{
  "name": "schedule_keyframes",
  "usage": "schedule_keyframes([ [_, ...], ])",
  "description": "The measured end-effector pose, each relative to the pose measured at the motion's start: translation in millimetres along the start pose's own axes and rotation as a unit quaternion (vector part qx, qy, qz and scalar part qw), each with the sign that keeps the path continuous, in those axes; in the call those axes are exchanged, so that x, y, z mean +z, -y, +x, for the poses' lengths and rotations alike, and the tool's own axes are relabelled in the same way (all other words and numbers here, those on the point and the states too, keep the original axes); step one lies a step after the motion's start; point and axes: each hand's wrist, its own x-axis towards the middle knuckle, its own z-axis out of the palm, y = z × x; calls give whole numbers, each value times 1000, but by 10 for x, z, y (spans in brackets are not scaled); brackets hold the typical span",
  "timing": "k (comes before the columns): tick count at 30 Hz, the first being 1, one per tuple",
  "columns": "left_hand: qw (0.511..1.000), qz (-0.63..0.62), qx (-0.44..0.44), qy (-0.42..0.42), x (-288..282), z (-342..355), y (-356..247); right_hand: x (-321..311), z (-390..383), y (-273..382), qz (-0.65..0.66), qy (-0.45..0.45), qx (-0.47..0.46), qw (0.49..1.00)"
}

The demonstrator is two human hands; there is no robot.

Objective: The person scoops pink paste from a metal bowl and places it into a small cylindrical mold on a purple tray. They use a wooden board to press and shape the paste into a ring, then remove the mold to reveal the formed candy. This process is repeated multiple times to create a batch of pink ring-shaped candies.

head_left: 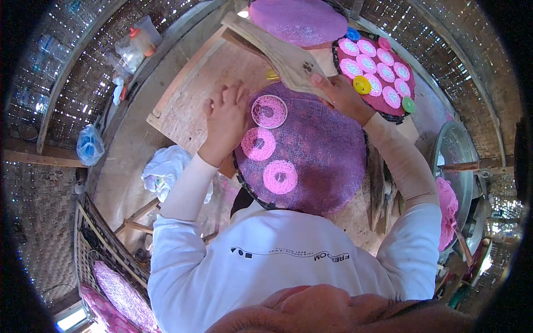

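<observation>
The right hand [345, 95] pinches one end of a wooden board [288, 60] at the far edge of the purple tray [333, 161]; the left hand [226, 114], fingers spread, is beside the pink rings [268, 146]. Gripping firmly should keep the board off them.

This is a small, rustic workshop. Daylight pricks through its woven walls [472, 50], which are braced by timber beams [47, 155]. Lacy pink rings [269, 180] lie on a round purple tray [333, 161] at a plywood counter [189, 105]; similar pieces fill a second tray [393, 117]. A wide metal basin [462, 133] and a soft pink mass [447, 208] stand right, plastic bags [90, 145] left.
</observation>
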Motion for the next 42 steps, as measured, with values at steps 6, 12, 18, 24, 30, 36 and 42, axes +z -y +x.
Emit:
schedule_keyframes([
  [6, 955, -252, 68, -141, -286, 368, 78, 302, -116, 548, 108, 162, -42, 980],
  [12, 693, -666, -242, -133, -501, 167, 156, 724, 642, -184, 0, -6, -309, 951],
  [18, 682, -640, -256, -244, -451, -150, 326, 1053, 432, -304, -334, -114, -295, 888],
  [24, 686, -620, -272, -264, -372, -300, 403, 1031, 386, -297, -363, -114, -362, 851],
  [30, 822, -398, -190, -360, -156, -278, 420, 719, 264, -36, -191, -251, -372, 873],
  [36, 935, -175, -16, -310, -62, -351, 122, 362, -496, 965, -139, -215, -487, 835],
  [42, 882, -420, 195, -88, -1102, 37, -753, -210, -754, 1193, 100, -193, -394, 893],
])
